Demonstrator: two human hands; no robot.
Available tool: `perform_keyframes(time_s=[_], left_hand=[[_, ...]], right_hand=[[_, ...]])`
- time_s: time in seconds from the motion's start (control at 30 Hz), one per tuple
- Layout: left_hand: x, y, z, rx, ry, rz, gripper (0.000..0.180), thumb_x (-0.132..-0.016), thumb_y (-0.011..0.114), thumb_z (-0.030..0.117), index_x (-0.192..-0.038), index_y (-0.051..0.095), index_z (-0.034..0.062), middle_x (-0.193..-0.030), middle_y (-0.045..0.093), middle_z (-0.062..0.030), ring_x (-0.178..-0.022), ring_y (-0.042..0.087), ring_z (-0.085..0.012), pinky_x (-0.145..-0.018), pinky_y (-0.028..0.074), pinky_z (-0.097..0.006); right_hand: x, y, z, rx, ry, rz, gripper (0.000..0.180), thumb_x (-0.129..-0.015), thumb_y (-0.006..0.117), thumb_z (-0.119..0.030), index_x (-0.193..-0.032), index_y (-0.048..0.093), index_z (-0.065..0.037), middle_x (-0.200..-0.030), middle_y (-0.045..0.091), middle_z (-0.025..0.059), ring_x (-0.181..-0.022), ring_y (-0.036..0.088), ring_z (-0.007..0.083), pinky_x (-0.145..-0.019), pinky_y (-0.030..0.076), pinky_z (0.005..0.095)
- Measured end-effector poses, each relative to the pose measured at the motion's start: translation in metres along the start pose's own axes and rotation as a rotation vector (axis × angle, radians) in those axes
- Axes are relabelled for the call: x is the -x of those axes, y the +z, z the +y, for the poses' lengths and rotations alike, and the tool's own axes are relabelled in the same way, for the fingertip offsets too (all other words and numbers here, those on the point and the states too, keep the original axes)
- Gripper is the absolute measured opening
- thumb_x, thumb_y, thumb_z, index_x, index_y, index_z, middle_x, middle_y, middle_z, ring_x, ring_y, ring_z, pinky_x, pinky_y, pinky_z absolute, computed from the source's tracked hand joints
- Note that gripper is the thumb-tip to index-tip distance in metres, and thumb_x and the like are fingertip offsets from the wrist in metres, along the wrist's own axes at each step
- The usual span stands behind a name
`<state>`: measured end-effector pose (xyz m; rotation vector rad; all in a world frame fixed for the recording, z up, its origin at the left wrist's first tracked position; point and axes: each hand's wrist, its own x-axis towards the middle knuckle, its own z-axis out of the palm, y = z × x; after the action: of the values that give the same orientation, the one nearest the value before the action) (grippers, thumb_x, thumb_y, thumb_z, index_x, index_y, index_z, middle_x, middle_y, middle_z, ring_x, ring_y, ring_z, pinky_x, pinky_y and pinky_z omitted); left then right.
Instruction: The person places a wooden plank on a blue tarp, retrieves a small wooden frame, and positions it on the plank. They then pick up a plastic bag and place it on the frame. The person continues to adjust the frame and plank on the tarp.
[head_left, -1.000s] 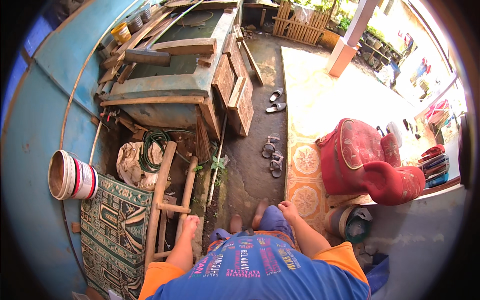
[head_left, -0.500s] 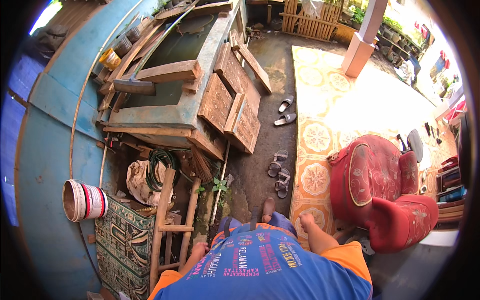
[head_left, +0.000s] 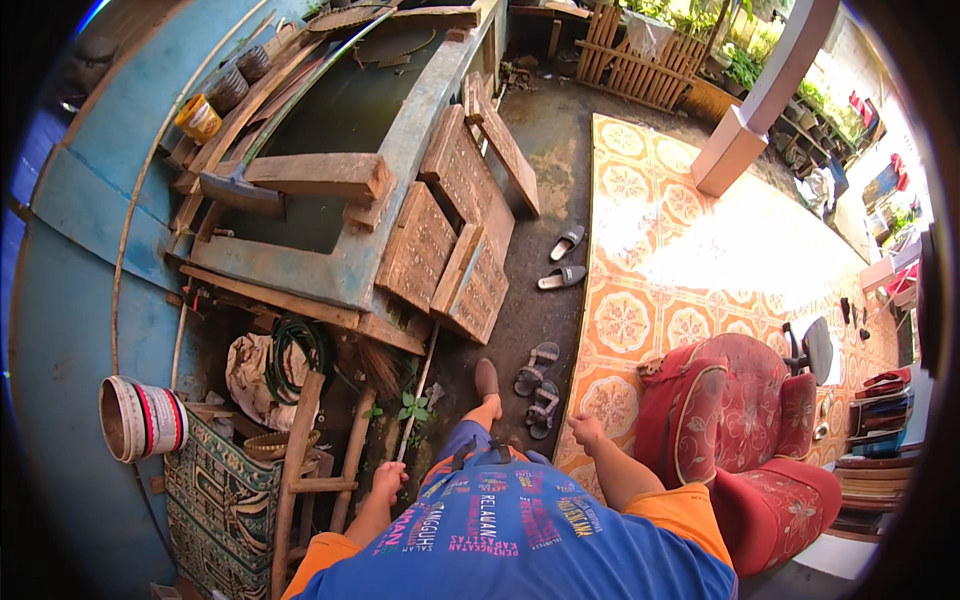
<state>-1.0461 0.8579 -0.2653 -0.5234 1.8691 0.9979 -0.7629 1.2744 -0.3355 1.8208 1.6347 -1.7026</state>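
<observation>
My left hand (head_left: 388,478) hangs low with its fingers curled in, near a wooden ladder (head_left: 297,450) leaning at the left. It appears to hold nothing. My right hand (head_left: 586,430) is held a little further forward, fingers also curled and nothing visible in them, over the edge of the orange patterned floor (head_left: 605,390). One foot in a brown shoe (head_left: 486,376) is stretched ahead on the dark, damp path (head_left: 460,345). Beside it lie grey strapped sandals (head_left: 540,390), and further on a pair of dark slippers (head_left: 563,262).
At the left stands a raised water tank (head_left: 350,265) with wooden boards (head_left: 470,285) against its side. Nearer are a white bucket (head_left: 140,418), a green hose (head_left: 297,360) and a patterned cloth (head_left: 225,490). A red armchair (head_left: 735,400) stands right, a pillar (head_left: 735,150) beyond.
The tank, sandals, slippers and armchair have come nearer. A shoe now reaches forward left of the sandals. Both my hands appear further forward, still curled.
</observation>
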Motion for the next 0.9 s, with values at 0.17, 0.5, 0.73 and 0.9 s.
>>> perform_keyframes(time_s=[0.17, 0.5, 0.73, 0.9], left_hand=[[-0.039, 0.025, 0.039, -0.016, -0.057, -0.004, 0.009, -0.096, 0.057, 0.02, -0.1, 0.06, 0.0131, -0.073, 0.061, -0.0026, -0.062, 0.058, -0.0148, -0.048, 0.039, -0.028], [-0.104, 0.045, 0.181, 0.314, 0.006, 0.045, 0.007, -0.095, 0.057, 0.018, -0.1, 0.06, 0.0147, -0.079, 0.063, -0.0019, -0.067, 0.059, -0.013, -0.052, 0.04, -0.025], [-0.102, 0.038, 0.212, 0.424, 0.028, 0.16, 0.011, -0.094, 0.058, 0.018, -0.105, 0.061, 0.0157, -0.081, 0.063, -0.0002, -0.073, 0.061, -0.0144, -0.058, 0.042, -0.028], [-0.08, 0.064, 0.189, 0.514, -0.079, 0.275, 0.011, -0.095, 0.054, 0.016, -0.105, 0.059, 0.0145, -0.079, 0.061, -0.0023, -0.071, 0.06, -0.016, -0.055, 0.042, -0.027]], right_hand=[[-0.01, -0.047, -0.048, 0.129, 0.183, 0.05, 0.03, -0.093, 0.064, -0.028, -0.108, 0.067, -0.003, -0.077, 0.059, 0.0084, -0.063, 0.052, 0.0192, -0.056, 0.041, 0.0337], [-0.127, -0.043, -0.24, 0.201, -0.139, 0.056, 0.027, -0.092, 0.064, -0.028, -0.105, 0.066, -0.003, -0.067, 0.057, 0.0024, -0.052, 0.05, 0.0136, -0.048, 0.041, 0.0307], [-0.152, 0.005, -0.391, 0.213, -0.425, -0.148, 0.044, -0.089, 0.066, -0.035, -0.115, 0.066, 0.001, -0.104, 0.071, 0.0174, -0.098, 0.067, 0.027, -0.086, 0.051, 0.0368], [-0.212, 0.001, -0.48, 0.301, -0.49, -0.155, 0.047, -0.088, 0.067, -0.036, -0.116, 0.065, 0.001, -0.108, 0.071, 0.018, -0.102, 0.067, 0.0288, -0.09, 0.051, 0.0367]])
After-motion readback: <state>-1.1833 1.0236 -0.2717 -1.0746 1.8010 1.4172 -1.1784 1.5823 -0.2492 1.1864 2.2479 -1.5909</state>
